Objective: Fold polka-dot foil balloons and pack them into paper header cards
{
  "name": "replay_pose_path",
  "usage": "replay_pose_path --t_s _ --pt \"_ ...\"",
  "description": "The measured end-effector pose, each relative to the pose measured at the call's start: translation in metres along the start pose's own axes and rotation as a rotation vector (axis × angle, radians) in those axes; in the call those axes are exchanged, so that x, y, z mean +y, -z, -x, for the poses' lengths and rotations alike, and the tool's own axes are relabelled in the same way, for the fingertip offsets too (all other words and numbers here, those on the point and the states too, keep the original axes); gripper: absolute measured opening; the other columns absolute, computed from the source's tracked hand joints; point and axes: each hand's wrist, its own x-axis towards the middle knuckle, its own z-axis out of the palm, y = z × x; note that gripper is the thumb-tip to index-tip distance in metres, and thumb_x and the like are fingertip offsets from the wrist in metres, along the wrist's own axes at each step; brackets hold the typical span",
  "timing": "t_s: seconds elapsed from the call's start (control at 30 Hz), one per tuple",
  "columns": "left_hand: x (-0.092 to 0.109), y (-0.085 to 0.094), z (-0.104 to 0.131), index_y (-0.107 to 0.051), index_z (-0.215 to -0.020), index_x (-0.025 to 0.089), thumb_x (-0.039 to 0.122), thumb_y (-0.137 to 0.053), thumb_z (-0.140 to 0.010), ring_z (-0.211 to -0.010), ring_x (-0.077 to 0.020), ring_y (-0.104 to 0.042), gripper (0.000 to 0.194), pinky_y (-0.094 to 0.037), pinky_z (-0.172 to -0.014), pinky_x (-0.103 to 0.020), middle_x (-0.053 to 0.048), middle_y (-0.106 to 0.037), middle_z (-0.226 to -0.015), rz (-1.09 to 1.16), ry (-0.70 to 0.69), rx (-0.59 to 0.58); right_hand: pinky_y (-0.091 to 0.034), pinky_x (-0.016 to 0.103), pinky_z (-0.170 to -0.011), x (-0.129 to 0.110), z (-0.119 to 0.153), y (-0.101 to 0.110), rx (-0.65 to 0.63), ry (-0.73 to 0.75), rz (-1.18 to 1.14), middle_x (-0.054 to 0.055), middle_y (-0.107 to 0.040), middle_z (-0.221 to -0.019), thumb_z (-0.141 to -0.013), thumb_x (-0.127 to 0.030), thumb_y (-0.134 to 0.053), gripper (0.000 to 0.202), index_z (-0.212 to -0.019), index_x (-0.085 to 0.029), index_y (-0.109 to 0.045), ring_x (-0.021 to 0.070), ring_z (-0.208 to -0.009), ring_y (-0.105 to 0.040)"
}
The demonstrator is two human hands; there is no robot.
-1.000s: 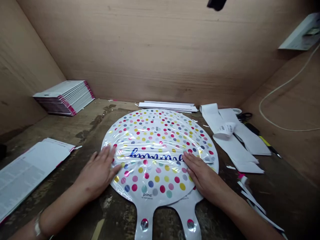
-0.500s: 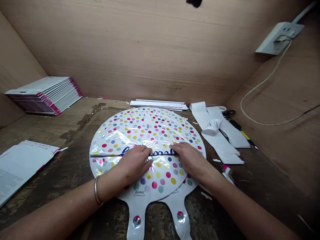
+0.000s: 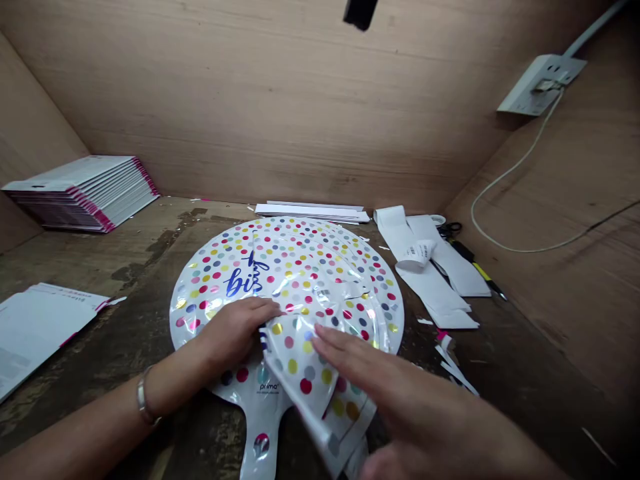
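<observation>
White foil balloons with coloured dots (image 3: pixel 300 247) lie flat in a stack on the dark table. The top one is folded, its folded part (image 3: pixel 305 360) slanting towards the lower right. Blue lettering shows at the left of the stack. My left hand (image 3: pixel 240 327) rests on the balloons beside the fold, fingers together; whether it pinches the foil is hidden. My right hand (image 3: pixel 370 373) is over the folded part, its fingers stretched out and touching the foil. The tail of one balloon points towards me at the bottom.
A stack of white and pink packets (image 3: pixel 100 190) stands at the back left, and flat printed sheets (image 3: pixel 45 327) lie at the left. White paper strips (image 3: pixel 430 280), scissors (image 3: pixel 450 229) and a yellow-black knife (image 3: pixel 483 270) are at the right. A power strip (image 3: pixel 540 87) hangs on the wall.
The top balloon's right part has been folded over, uncovering more lettering at the left. My right hand has come down and nearer to me; my left hand has shifted slightly left.
</observation>
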Motion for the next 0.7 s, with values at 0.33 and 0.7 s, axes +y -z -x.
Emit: replay_pose_path --t_s 0.33,0.7 --pt "-0.019 0.007 0.06 -0.056 -0.118 0.025 0.011 -0.043 -0.082 -0.114 -0.0188 -0.057 0.041 -0.047 -0.096 -0.032 -0.003 -0.064 -0.119 0.09 0.01 0.03 -0.03 0.045 -0.11 0.073 -0.005 -0.028 0.224 -0.012 0.228 0.002 -0.043 -0.142 -0.086 -0.016 -0.045 0.05 -0.135 -0.027 -0.045 0.0215 -0.135 -0.031" --pt "-0.002 0.029 0.057 -0.058 -0.122 0.032 0.039 -0.047 -0.089 -0.124 -0.025 -0.047 0.035 -0.039 -0.103 -0.037 -0.002 -0.055 -0.131 0.229 0.118 -0.17 -0.027 0.042 -0.111 0.1 0.003 0.002 0.116 -0.108 0.111 0.003 -0.034 -0.148 -0.077 -0.023 -0.058 0.067 -0.14 -0.028 -0.036 0.0233 -0.136 -0.028"
